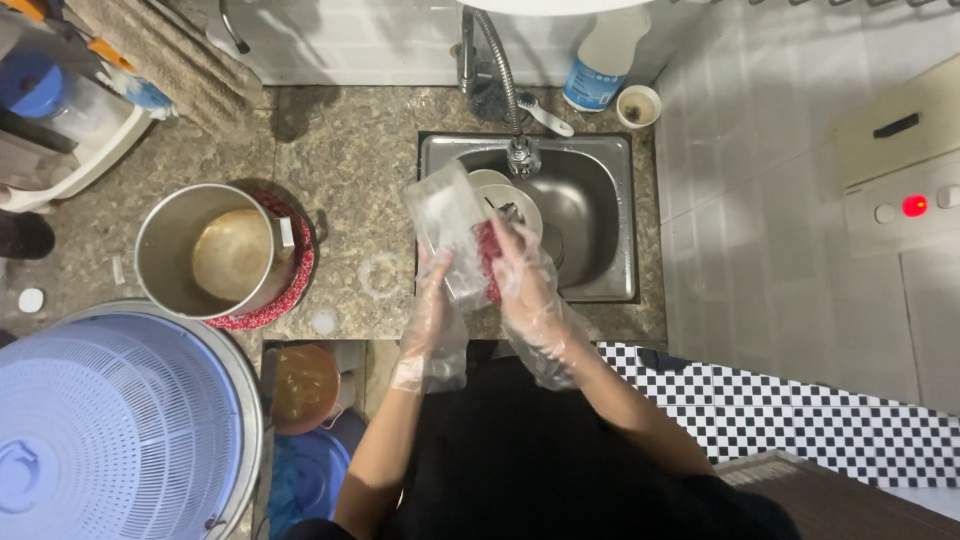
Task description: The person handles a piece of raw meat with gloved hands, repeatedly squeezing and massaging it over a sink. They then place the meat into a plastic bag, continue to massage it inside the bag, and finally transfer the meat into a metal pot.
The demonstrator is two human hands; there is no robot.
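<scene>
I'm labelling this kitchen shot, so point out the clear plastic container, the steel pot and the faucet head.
clear plastic container point(447, 215): head view, on its clear side wall.
steel pot point(165, 250): head view, on its inner left wall.
faucet head point(522, 156): head view, on the metal nozzle.

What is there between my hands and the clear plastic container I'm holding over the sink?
Only thin clear disposable gloves. The left hand grips the clear plastic container from below, and the right hand presses a red scrubber against its side, above the sink.

Steel pot left, colander, bottle.
</scene>
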